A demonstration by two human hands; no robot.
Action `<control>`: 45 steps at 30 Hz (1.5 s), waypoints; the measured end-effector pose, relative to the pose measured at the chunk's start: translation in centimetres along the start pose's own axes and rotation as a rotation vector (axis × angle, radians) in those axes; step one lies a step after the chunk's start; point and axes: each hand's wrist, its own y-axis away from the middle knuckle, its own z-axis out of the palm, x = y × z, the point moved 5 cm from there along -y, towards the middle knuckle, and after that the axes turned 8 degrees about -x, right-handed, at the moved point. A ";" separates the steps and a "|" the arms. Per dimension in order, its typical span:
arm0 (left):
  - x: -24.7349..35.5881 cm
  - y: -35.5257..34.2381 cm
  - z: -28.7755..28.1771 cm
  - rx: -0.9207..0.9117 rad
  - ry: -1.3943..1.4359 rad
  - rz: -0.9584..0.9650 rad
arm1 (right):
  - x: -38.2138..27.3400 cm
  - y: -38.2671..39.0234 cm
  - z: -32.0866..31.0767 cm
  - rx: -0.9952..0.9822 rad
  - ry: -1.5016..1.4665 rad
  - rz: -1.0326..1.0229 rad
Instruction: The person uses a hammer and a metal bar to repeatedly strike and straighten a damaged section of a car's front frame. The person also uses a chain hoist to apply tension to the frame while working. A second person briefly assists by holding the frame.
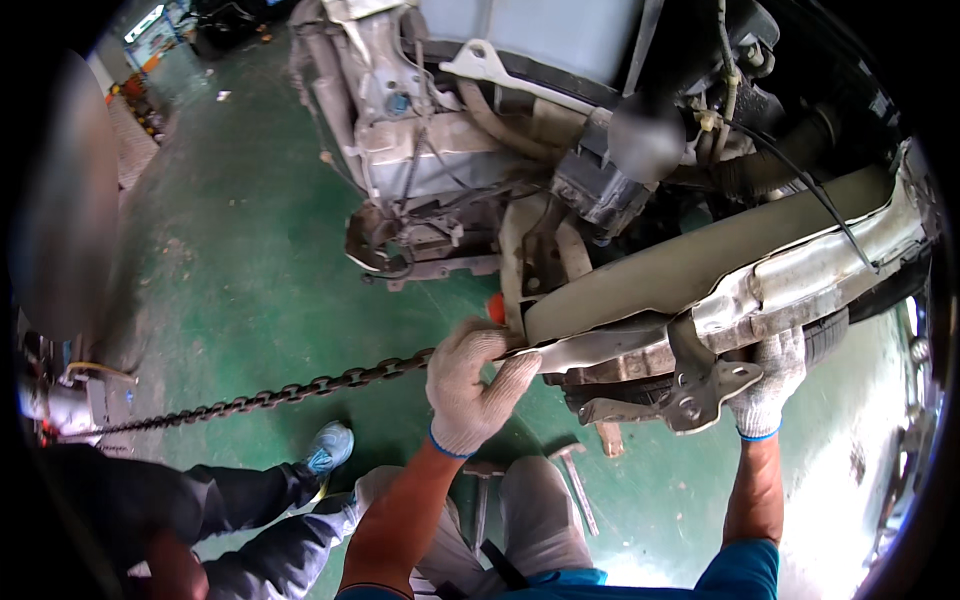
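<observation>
A damaged vehicle's bent, pale metal body panel [770,285] runs from the middle toward the upper right, its edge crumpled and torn. My left hand [468,388], in a white knit glove with a blue cuff, closes round the panel's near left end, thumb on the near side. Just behind that hand a rusty chain [330,385] stretches left; its right end is hidden. My right hand [775,385], gloved the same way, grips the panel's lower edge, its fingers partly hidden. Between my hands, a bent metal bracket [690,395] with holes hangs from the panel.
The stripped vehicle front, with a radiator [560,35], a black box [600,185] and loose cables, fills the top. Two hammer-like tools [575,490] stand by my legs on the green floor [240,290]. Another person's leg and blue shoe [330,447] are at lower left. A tyre [828,338] shows behind the panel.
</observation>
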 end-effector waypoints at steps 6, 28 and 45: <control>0.8 -1.2 -0.1 -0.038 -0.008 0.124 | 3.1 2.4 1.8 -0.088 -0.057 0.126; 12.6 -0.3 -7.4 -1.089 -2.355 0.459 | 1.0 1.1 0.7 -0.076 0.055 0.041; 14.1 12.6 -6.4 -1.400 -2.768 0.062 | -1.0 -0.6 -1.6 0.011 0.136 -0.018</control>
